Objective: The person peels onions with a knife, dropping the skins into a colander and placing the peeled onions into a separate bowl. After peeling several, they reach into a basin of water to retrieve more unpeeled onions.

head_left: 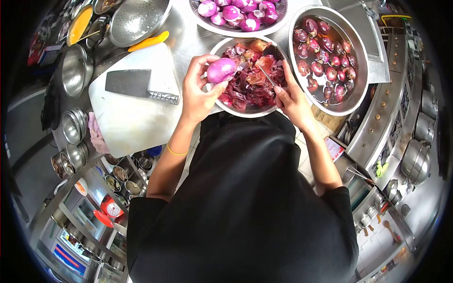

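My left hand (196,96) has its fingers closed around a peeled, glossy purple onion (222,70). In my right hand (293,100) is a small knife (267,76), its thin blade pointing up and left over the peelings. Below both hands stands a metal bowl (245,114) full of red-brown onion skins (247,89). Beyond it, a colander (231,33) holds several peeled onions (231,13). To the right, unpeeled red onions (331,73) sit in water in a large metal basin (362,87).
A white cutting board (134,125) lies on the left with a cleaver (127,82) on it. An orange handle (148,41) rests at its far edge, near a perforated metal bowl (137,21). A sink (361,28) is at the far right. A pink cloth (96,134) touches the board's left side.
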`<action>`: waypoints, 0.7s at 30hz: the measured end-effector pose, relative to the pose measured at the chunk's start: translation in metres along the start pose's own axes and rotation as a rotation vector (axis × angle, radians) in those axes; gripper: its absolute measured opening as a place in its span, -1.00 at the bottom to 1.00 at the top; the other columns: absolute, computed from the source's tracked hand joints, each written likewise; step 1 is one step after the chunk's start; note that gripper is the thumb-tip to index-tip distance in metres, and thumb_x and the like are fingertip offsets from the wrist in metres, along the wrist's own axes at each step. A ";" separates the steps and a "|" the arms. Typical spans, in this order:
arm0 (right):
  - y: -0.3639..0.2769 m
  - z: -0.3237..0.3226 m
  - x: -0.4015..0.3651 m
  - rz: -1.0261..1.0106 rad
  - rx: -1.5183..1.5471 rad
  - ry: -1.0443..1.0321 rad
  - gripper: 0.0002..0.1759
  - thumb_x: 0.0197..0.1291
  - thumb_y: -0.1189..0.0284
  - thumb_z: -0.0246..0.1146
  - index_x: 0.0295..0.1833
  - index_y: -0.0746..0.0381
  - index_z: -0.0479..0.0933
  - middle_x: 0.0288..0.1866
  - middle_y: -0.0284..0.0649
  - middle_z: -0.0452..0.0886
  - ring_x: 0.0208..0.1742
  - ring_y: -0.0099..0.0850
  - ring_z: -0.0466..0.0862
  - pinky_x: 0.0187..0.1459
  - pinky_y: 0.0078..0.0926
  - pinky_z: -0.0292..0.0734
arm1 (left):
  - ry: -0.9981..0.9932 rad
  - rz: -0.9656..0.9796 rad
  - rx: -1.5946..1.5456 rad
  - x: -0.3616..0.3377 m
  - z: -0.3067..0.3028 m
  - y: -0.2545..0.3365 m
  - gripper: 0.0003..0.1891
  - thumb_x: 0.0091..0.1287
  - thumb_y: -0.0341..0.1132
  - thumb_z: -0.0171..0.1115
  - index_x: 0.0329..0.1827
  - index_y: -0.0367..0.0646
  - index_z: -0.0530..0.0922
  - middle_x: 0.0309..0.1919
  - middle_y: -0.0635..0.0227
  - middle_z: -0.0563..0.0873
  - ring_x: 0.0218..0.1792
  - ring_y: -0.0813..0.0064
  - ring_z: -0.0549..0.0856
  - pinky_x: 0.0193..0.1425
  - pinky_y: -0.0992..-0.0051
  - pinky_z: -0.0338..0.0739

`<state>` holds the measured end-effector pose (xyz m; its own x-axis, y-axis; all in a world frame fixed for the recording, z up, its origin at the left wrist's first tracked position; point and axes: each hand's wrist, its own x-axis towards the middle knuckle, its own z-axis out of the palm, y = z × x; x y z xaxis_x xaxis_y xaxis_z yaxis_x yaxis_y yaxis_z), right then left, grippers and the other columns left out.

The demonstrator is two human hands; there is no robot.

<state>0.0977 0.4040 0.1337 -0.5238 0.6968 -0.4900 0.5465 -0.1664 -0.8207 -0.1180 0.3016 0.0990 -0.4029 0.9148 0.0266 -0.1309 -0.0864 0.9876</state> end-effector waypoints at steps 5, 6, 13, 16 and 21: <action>-0.017 0.008 -0.006 -0.107 0.100 -0.048 -0.22 0.38 0.47 0.08 0.59 0.05 -0.16 -0.56 -0.39 0.39 -0.50 -0.60 0.38 -0.36 -0.59 0.38 | 0.056 0.081 0.132 -0.001 0.010 0.008 -0.48 0.09 -0.61 0.37 0.13 -0.29 0.37 -0.01 0.26 0.48 0.07 0.46 0.54 0.17 0.45 0.54; -0.010 0.010 0.002 -0.051 0.124 -0.073 -0.23 0.39 0.46 0.07 0.59 0.03 -0.14 -0.56 -0.39 0.38 -0.50 -0.60 0.38 -0.37 -0.59 0.37 | 0.053 0.075 0.148 -0.001 0.011 0.008 -0.49 0.07 -0.62 0.36 0.10 -0.27 0.38 -0.02 0.28 0.45 0.06 0.47 0.54 0.15 0.45 0.54; -0.011 0.003 0.001 -0.067 0.341 -0.351 -0.28 0.42 0.43 0.04 0.59 -0.03 -0.12 -0.56 -0.40 0.34 -0.58 -0.67 0.24 -0.56 -0.73 0.14 | 0.096 0.193 0.238 0.000 0.013 0.008 -0.49 -0.02 -0.67 0.34 0.03 -0.21 0.42 -0.02 0.31 0.44 0.00 0.47 0.57 -0.02 0.52 0.57; 0.011 -0.004 0.021 0.159 0.365 -0.351 -0.28 0.43 0.38 0.04 0.59 -0.04 -0.11 -0.56 -0.38 0.36 -0.59 -0.65 0.24 -0.57 -0.70 0.16 | 0.125 0.152 0.264 0.000 0.008 0.004 -0.48 0.00 -0.68 0.33 0.07 -0.23 0.40 -0.02 0.31 0.45 0.04 0.46 0.54 0.10 0.48 0.54; 0.033 -0.010 0.021 -0.009 -0.084 -0.111 -0.24 0.41 0.40 0.08 0.59 0.01 -0.15 -0.55 -0.37 0.41 -0.55 -0.63 0.36 -0.48 -0.63 0.31 | 0.149 0.090 0.327 -0.007 -0.003 -0.002 -0.45 0.04 -0.69 0.32 0.12 -0.23 0.37 -0.01 0.30 0.48 0.07 0.45 0.54 0.19 0.45 0.53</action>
<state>0.1113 0.4198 0.0990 -0.5954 0.6161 -0.5157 0.5914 -0.0984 -0.8004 -0.1177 0.2944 0.0968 -0.5302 0.8398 0.1170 0.1978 -0.0117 0.9802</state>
